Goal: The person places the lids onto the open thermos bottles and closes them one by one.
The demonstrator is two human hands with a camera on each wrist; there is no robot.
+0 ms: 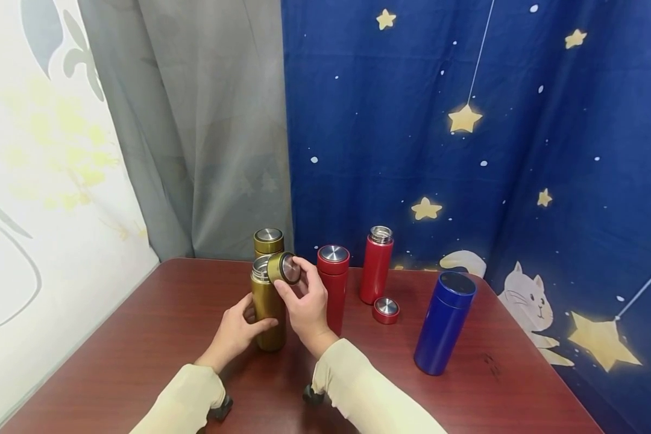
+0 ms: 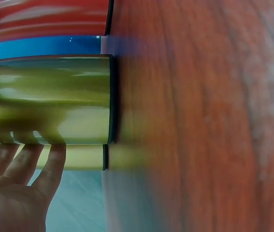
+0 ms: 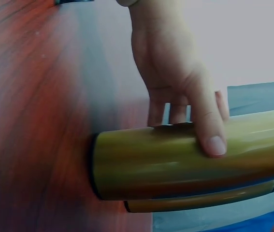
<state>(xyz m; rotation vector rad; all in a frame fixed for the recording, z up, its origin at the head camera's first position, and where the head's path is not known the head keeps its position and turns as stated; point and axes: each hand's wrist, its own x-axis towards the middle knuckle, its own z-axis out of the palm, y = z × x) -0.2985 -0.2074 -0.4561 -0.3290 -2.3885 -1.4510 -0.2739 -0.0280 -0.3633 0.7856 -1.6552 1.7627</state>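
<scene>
My left hand (image 1: 240,328) grips the body of a gold thermos (image 1: 268,313) that stands upright on the table, thumb in front and fingers on the far side. Its steel mouth is uncovered. My right hand (image 1: 307,301) pinches the gold lid (image 1: 283,268) with its steel top, tilted, beside the mouth at the upper right. In the left wrist view the fingers (image 2: 50,169) lie along the gold body. Across the gold body in the right wrist view stretches the left thumb (image 3: 209,125). Behind stands a second gold thermos (image 1: 268,241) with its lid on, mostly hidden.
Right of the hands stands a lidded red thermos (image 1: 333,283). Farther back is an uncovered red thermos (image 1: 377,265), its red lid (image 1: 386,310) lying on the table before it. A blue thermos (image 1: 445,322) stands at the right of the reddish-brown table (image 1: 141,337). Curtains hang behind.
</scene>
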